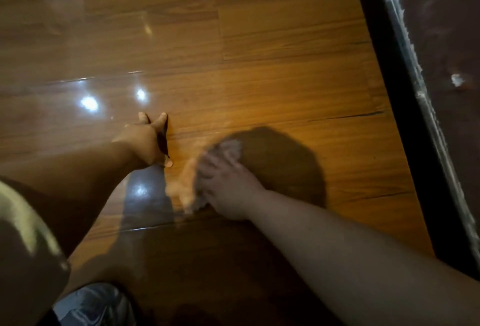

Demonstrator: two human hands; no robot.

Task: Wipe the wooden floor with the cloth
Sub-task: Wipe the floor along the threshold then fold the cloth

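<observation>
Wooden floor (259, 79) glaring. Right hand (228, 190), fingers (217, 167) spread, is pressing blurred cloth (228, 148) beside splayed left hand (148, 141). Wiping underway; next stroke likely needs fresh boards.

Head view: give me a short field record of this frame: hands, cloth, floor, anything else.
left hand: planted on the wooden floor, fingers straight
right hand: pressing the cloth, blurred
cloth: on the wooden floor under the right hand
floor finish: glossy, light reflections at left
other: shoe at bottom; dark strip along right
</observation>
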